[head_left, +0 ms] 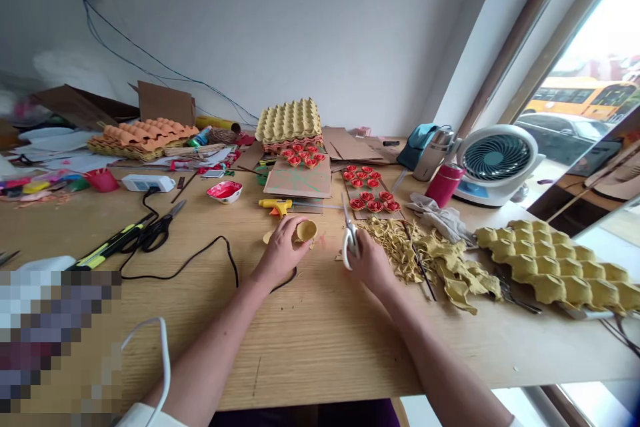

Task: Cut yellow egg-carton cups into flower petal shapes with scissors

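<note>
Left hand (286, 245) pinches small, round yellow pulp-card cup (307, 232) over light wooden table (300, 353); right hand (373, 260) grips white-handled metal scissors (349, 227) beside yellow pulp-card scraps (391, 250). Risks: overtight pinch could crumple thin cup; scissors straying near rim could nick left hand.

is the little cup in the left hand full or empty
Empty: the cup in the left hand shows only its bare inside.

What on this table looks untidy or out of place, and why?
The yellow scraps look messiest: torn strips lie heaped loosely on the table beside the right hand, with a dark stick across them.
</note>
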A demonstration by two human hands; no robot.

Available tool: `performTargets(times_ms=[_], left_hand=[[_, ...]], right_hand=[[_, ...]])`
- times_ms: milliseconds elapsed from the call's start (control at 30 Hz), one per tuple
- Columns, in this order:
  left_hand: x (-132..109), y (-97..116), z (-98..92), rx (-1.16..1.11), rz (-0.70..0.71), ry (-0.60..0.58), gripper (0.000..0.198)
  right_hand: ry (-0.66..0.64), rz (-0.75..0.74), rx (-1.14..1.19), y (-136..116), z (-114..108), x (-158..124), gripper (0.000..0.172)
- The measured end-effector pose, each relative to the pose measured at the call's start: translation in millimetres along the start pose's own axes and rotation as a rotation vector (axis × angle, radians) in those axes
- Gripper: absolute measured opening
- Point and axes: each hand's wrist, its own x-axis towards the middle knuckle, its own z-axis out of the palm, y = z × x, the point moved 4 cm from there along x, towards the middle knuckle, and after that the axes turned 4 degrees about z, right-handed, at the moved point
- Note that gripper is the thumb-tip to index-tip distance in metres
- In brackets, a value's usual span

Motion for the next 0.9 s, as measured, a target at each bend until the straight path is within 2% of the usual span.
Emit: performTargets(times_ms=[167, 300, 400, 533, 667, 767, 900], left_hand=[[0, -6, -5.1, 0.049, -0.027, 0.080, 0.032], [1, -7, -3.5, 0.112, 0.010, 0.053, 0.032], [7, 1, 9.6, 0.199, 0.070, -0.059, 0.032], [20, 13, 41.1, 0.350, 0.072, -0.288, 0.035], [30, 15, 59.2, 0.380, 0.043, -0.336, 0.033], [27, 7, 52.3, 0.387, 0.034, -0.338, 0.043], [19, -8, 26.1, 0.406, 0.048, -0.326, 0.058]], right_hand=[[-0.011, -0.044, -0.098, -10, 15, 5, 0.016], [0.099, 0.078, -0.169, 5, -2, 14, 0.017], [0.176, 0.158, -0.183, 21, -18, 17, 0.015], [0.221, 0.186, -0.167, 25, -27, 16, 0.015], [0.245, 0.163, -0.143, 19, -28, 15, 0.016], [0.250, 0.151, -0.119, 17, -29, 14, 0.015], [0.268, 0.132, -0.074, 14, -31, 13, 0.013]])
